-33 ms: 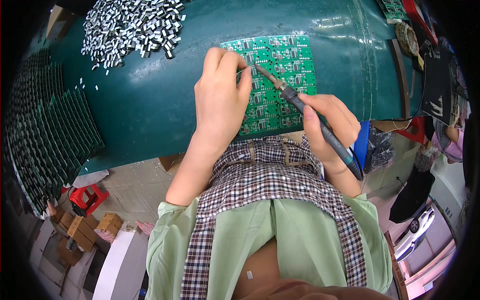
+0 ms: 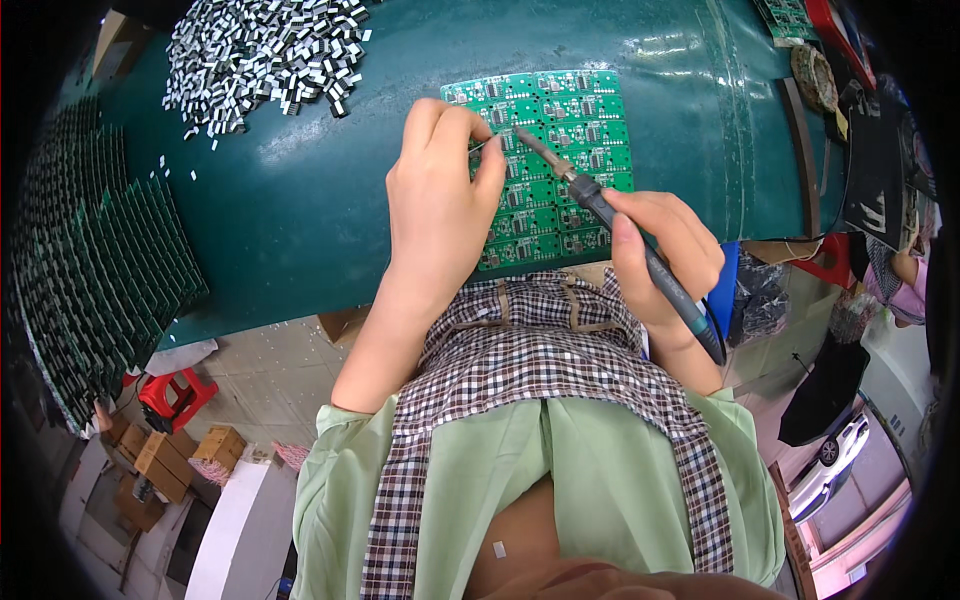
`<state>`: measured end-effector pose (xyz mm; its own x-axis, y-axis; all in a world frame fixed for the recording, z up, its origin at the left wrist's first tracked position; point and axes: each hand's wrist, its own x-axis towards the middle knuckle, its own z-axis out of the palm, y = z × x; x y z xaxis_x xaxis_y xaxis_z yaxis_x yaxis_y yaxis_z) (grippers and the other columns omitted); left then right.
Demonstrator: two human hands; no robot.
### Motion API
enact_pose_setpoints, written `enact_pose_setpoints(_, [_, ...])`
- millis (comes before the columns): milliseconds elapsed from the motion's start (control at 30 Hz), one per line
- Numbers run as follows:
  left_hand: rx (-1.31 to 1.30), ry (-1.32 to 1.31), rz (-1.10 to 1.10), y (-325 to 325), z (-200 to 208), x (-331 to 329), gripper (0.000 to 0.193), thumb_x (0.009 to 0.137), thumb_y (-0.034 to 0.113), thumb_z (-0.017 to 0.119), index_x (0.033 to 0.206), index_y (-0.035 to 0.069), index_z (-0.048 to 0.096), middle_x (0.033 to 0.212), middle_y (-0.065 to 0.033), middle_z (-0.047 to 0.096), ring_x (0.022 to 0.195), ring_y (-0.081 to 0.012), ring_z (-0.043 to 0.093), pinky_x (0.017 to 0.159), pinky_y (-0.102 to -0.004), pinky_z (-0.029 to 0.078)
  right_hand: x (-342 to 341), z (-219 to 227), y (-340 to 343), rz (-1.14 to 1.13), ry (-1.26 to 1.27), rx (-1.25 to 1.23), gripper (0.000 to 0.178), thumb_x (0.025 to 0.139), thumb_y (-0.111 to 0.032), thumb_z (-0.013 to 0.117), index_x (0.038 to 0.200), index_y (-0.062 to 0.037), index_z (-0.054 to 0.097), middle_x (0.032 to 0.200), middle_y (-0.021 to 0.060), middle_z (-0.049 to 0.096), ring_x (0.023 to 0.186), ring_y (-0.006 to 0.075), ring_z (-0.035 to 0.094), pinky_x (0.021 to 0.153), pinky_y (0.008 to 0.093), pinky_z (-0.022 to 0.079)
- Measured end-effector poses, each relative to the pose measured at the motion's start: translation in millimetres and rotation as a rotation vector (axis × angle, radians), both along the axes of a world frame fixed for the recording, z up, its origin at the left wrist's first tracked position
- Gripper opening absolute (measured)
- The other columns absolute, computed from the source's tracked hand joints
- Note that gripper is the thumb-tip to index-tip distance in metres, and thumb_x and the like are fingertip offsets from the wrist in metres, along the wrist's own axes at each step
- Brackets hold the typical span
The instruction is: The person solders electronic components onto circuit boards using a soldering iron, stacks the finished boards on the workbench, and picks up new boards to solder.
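Observation:
A panel of green circuit boards (image 2: pixel 585 135) lies flat on the table in front of me, with small chips and parts in rows. My right hand (image 2: pixel 665 250) grips a soldering iron (image 2: pixel 650 255) like a pen, its metal tip reaching the upper left part of the panel. Over the panel's left edge is my left hand (image 2: pixel 440 190), thumb and forefinger pinched on a thin solder wire (image 2: pixel 481 145). The wire's end lies close to the iron's tip; whether they touch is too small to tell. My left hand covers some boards along that edge.
Many small black-and-white parts (image 2: pixel 270 65) are heaped at the far left of the green table (image 2: pixel 300 220). Rows of upright circuit boards (image 2: pixel 110 260) stand along the left edge. A dark bar (image 2: pixel 805 140) lies at the right. A red stool (image 2: pixel 180 398) stands below left.
The soldering iron and my right hand have shifted very slightly to the right. My left hand has moved a touch to the left, still pinching the solder wire.

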<state>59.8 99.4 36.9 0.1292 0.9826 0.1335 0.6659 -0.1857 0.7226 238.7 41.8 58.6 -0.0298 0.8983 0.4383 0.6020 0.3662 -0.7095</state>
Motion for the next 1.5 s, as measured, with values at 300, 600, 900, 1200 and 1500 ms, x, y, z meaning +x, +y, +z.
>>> enact_pose_setpoints(300, [0.064, -0.047, -0.008, -9, -6, -2, 0.01, 0.076, -0.001, 0.064, 0.085, 0.0, 0.061, 0.085, -0.0068, 0.06, 0.06, -0.0155, 0.052, 0.052, -0.0276, 0.04, 4, -3, -3, 0.016, 0.002, -0.005, 0.014, 0.072, -0.001, 0.064, 0.085, 0.003, 0.068, 0.071, 0.0134, 0.065, 0.059, 0.0234, 0.064, 0.054, 0.0301, 0.05])
enact_pose_setpoints(600, [0.066, -0.007, -0.038, -8, -8, 1, 0.01, 0.077, -0.001, 0.063, 0.086, 0.001, 0.061, 0.086, -0.0079, 0.059, 0.064, -0.0204, 0.057, 0.055, -0.0315, 0.044, 2, -5, -5, 0.019, 0.0, -0.008, 0.015, 0.071, -0.001, 0.065, 0.085, 0.0028, 0.068, 0.071, 0.0136, 0.065, 0.06, 0.0229, 0.064, 0.054, 0.0299, 0.051])
enact_pose_setpoints(900, [0.144, 0.079, -0.056, -14, -6, -3, 0.01, 0.077, 0.0, 0.066, 0.085, 0.002, 0.063, 0.087, -0.0058, 0.059, 0.062, -0.0177, 0.055, 0.054, -0.0301, 0.043, 1, -2, -15, 0.019, -0.007, 0.003, 0.015, 0.071, -0.001, 0.065, 0.085, 0.0033, 0.067, 0.071, 0.0132, 0.065, 0.059, 0.0229, 0.064, 0.053, 0.0294, 0.05])
enact_pose_setpoints(1200, [0.007, -0.114, -0.043, -25, -3, -5, 0.01, 0.075, -0.003, 0.065, 0.083, 0.0, 0.061, 0.08, -0.0042, 0.057, 0.053, -0.0102, 0.038, 0.048, -0.0266, 0.032, 7, -3, -22, 0.021, 0.008, 0.027, 0.014, 0.071, -0.001, 0.064, 0.083, 0.0033, 0.067, 0.07, 0.0127, 0.065, 0.056, 0.0231, 0.063, 0.051, 0.0298, 0.05])
enact_pose_setpoints(1500, [0.022, -0.072, -0.07, -27, -3, -2, 0.008, 0.077, -0.003, 0.064, 0.085, -0.001, 0.06, 0.081, -0.0066, 0.056, 0.055, -0.0141, 0.045, 0.051, -0.0279, 0.038, 4, -4, -25, 0.042, -0.001, -0.016, 0.014, 0.071, -0.002, 0.065, 0.085, 0.0032, 0.068, 0.071, 0.0127, 0.065, 0.058, 0.0229, 0.064, 0.052, 0.0296, 0.05])
